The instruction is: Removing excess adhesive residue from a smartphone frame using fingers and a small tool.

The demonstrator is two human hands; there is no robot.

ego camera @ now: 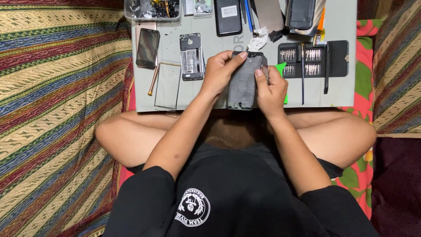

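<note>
Knees in a cross-legged seat fill the near part of the view, with a black shirt (228, 197) below them and both bare forearms reaching forward over the lap. Just past the knees lies a pale grey work board (210, 94), and at its near edge both hands share one dark phone frame (243, 83), held upright along its length, its lower end over the board's edge. The left hand (218, 72) is wrapped around the frame's left side, thumb stretched across the top corner. The right hand (270, 87) grips the right side, fingers curled and pinching at the upper right edge; a green plastic pick (280, 69) shows just behind it.

To the left on the board lie a clear rectangular glass panel (167, 85) and a thin brass-coloured rod (153, 80) leaning beside it. Farther back sit an opened phone body (191, 57) with bare insides and a phone (147, 47) with a dark screen. To the right is an open black screwdriver bit case (313, 59), with a slim driver (302, 74) lying across it. A crumpled white tissue (258, 40) rests just beyond the hands. At the far edge are another black phone (228, 16), a dark phone case (301, 14) and a clear parts box (152, 8). Striped patterned cloth (57, 109) covers the floor to the left.
</note>
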